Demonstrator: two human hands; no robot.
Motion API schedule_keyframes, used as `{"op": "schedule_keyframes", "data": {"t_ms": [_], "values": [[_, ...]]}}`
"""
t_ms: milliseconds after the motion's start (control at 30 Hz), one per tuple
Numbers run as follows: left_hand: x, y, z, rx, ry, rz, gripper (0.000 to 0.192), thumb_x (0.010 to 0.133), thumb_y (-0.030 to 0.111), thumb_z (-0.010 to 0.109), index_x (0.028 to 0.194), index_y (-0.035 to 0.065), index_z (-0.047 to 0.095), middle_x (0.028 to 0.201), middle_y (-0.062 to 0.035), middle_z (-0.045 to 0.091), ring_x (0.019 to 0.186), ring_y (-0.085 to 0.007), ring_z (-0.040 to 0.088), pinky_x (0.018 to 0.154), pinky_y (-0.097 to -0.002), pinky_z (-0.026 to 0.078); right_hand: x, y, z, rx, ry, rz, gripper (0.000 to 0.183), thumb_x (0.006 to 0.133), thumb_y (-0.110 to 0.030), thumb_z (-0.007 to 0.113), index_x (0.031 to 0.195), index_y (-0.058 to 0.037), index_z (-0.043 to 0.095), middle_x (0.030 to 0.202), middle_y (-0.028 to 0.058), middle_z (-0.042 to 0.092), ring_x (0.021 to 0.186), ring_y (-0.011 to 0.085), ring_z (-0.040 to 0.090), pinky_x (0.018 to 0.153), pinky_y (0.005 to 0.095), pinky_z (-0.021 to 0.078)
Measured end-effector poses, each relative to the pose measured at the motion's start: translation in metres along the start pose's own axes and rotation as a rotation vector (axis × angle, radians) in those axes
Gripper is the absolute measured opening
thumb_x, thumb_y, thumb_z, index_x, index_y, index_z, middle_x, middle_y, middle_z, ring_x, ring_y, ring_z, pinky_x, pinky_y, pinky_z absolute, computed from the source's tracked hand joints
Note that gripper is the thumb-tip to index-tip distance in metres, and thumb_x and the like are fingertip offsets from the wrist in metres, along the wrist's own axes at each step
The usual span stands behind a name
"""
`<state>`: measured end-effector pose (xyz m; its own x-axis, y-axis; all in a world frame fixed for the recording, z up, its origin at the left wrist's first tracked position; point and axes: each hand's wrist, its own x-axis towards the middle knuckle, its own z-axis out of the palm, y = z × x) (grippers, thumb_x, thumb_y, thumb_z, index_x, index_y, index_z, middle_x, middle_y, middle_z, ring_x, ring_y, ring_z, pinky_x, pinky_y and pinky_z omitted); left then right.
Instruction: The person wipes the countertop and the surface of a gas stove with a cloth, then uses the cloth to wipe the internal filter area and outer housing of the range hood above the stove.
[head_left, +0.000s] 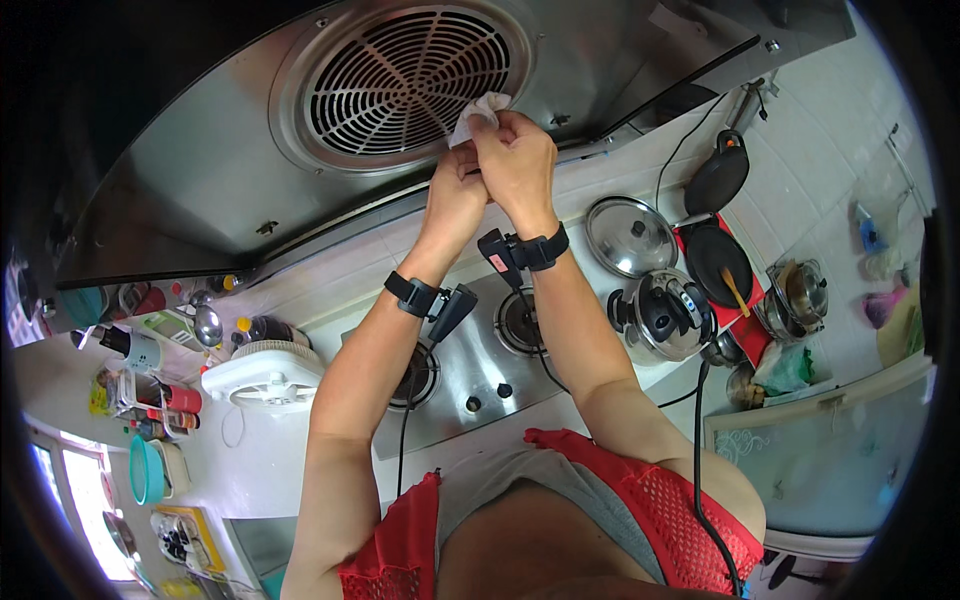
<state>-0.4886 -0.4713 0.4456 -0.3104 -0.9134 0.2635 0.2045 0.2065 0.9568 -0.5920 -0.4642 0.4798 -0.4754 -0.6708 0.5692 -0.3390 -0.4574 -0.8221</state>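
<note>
Both my arms reach up to the underside of a metal range hood (225, 180), by the rim of its round slotted vent grille (411, 88). My right hand (517, 157) pinches a crumpled white cloth or tissue (478, 118) at the lower right edge of the grille. Just left of it and touching it is my left hand (459, 184), its fingers curled below the cloth; whether they hold part of it is hidden. Each wrist wears a black strap with a small device and a cable. Under my arms lies a steel gas hob (465, 360) with burners and black knobs.
At the right of the hob stand a pressure cooker (664, 315), a glass lid (631, 234) and a black pan (718, 262) with a wooden spatula. A white fan (266, 375) stands at the left, near bottles and a ladle (208, 324). Black cables hang near my arms.
</note>
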Motion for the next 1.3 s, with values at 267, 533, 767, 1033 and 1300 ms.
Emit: {"op": "schedule_keyframes", "data": {"t_ms": [267,533,767,1033,1300], "values": [[0.006,0.0,0.003,0.056,0.139,0.072,0.044,0.09,-0.007,0.048,0.133,-0.015,0.057,0.119,-0.0225,0.071,0.107,-0.0241,0.073,0.089,-0.0312,0.058,0.013,0.02,-0.001,0.041,-0.089,0.052,0.026,0.094,-0.018,0.069,0.097,0.0078,0.074,0.079,0.0253,0.075,0.075,0.0371,0.077,0.073,0.043,0.0581],[0.027,0.043,0.025,0.072,0.117,0.211,0.031,0.096,0.0,0.056,0.122,-0.0106,0.07,0.114,-0.0158,0.074,0.096,-0.0199,0.073,0.087,-0.0346,0.061,0.036,-0.025,-0.022,0.05,-0.019,-0.045,0.019,0.093,-0.014,0.07,0.09,0.0039,0.075,0.074,0.0239,0.073,0.068,0.0361,0.075,0.067,0.0437,0.0567],[0.028,0.072,0.029,-0.503,0.031,0.067,0.024,0.106,0.014,0.054,0.113,-0.0037,0.069,0.117,-0.0126,0.07,0.106,-0.021,0.068,0.092,-0.0381,0.057,0.041,-0.048,-0.029,-0.339,0.098,-0.416,0.016,0.093,-0.016,0.066,0.089,-0.0009,0.072,0.084,0.0292,0.07,0.081,0.0504,0.07,0.072,0.0586,0.0549],[0.04,0.041,0.044,-0.254,0.315,0.063,0.016,0.103,0.011,0.065,0.1,-0.0018,0.073,0.095,-0.0048,0.069,0.084,-0.0122,0.06,0.075,-0.0303,0.051,0.036,-0.024,-0.031,-0.456,0.08,-0.383,0.015,0.09,-0.014,0.065,0.089,-0.0001,0.069,0.081,0.0273,0.071,0.077,0.0491,0.071,0.07,0.0584,0.0555],[0.037,0.088,0.041,-0.351,0.336,0.226,0.016,0.102,0.008,0.066,0.103,-0.0043,0.076,0.105,-0.0076,0.074,0.093,-0.0146,0.066,0.085,-0.031,0.054,0.041,-0.07,-0.018,-0.445,0.175,-0.57,0.011,0.09,-0.012,0.067,0.096,-0.0022,0.067,0.088,0.0223,0.074,0.076,0.0437,0.072,0.067,0.0531,0.0571]]}}
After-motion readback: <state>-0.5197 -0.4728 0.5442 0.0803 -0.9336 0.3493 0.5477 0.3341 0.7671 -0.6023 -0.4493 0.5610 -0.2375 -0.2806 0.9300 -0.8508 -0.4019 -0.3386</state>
